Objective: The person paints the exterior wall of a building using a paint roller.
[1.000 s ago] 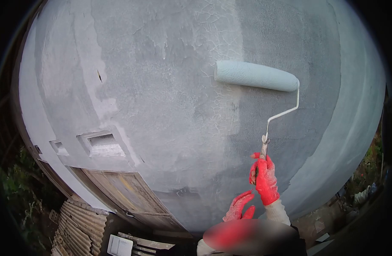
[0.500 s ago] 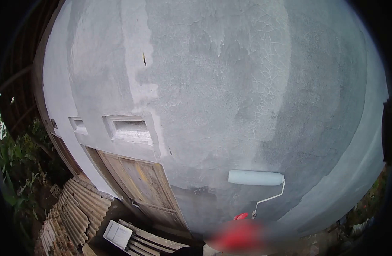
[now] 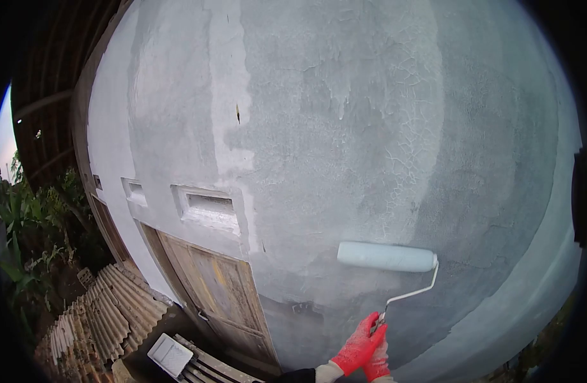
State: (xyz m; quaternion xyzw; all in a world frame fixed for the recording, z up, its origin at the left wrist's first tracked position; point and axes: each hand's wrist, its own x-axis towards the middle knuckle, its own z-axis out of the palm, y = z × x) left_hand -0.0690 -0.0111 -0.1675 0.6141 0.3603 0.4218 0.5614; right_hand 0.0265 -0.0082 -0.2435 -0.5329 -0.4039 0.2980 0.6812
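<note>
Both of my hands wear red gloves and are closed around the handle of a paint roller (image 3: 388, 256). My left hand (image 3: 358, 346) is the upper one, just under the wire frame. My right hand (image 3: 378, 364) sits lower and partly behind it, and its fingers are mostly hidden. The roller's pale, wide sleeve lies almost level against the grey wall (image 3: 319, 172), its right end slightly lower. Darker and lighter grey bands show on the wall around it, with cracked, wrinkled paint above.
A wooden door (image 3: 213, 287) stands left of the roller, with a vent opening (image 3: 209, 207) above it. Below, a white paint tray (image 3: 170, 355) rests on a slatted bench (image 3: 217, 369). Corrugated roofing sheets (image 3: 114, 313) and plants (image 3: 31, 249) lie farther left.
The gloved hands, blurred and low before, are now sharp and higher in view. The roller has moved slightly up relative to the door and tilted. My view has shifted, moving the wall features rightward.
</note>
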